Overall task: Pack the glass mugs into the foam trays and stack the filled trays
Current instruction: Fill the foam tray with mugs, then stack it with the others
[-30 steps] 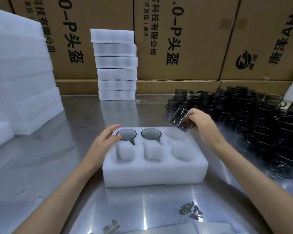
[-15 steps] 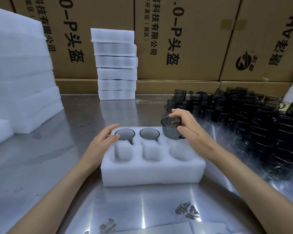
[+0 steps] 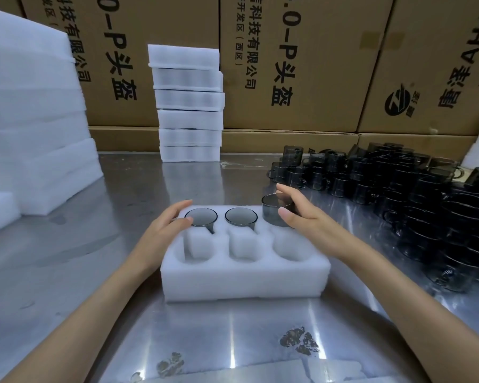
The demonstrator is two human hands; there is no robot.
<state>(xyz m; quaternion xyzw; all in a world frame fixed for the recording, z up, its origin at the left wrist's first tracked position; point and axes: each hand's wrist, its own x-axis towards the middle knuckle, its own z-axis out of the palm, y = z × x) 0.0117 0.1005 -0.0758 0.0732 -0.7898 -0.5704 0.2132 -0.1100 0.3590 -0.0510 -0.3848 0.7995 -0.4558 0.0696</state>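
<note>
Stacked cardboard cartons printed with black characters are filling the far wall, and a brushed-metal counter is stretching out in front of them, glossy and throwing back streaks of light. At the far left, a bulky pile of white foam slabs is sitting on the counter, soft-edged and matte. Right of it, against the cartons, a stack of foam trays is standing six high, slightly uneven.

Near the middle, the left hand is resting on the left end of a white foam tray, its fingers relaxed and nearly straight, lying beside the rim of the first seated mug and gripping nothing. This tray is a thick rectangular block with two rows of three round pockets. In the far row, the first seated mug and a second seated mug are sitting sunk in, showing only thin dark circular rims. In the near row, two pockets are holding square foam plugs; the right one is open.

The right hand is holding a smoky grey glass mug, cylindrical and translucent, upright over the far right pocket, the thumb pressing its near side and the fingers curling over its far rim. Whether its base is already inside the pocket cannot be told.

At the far right, a dense crowd of dark glass mugs is covering the counter.
</note>
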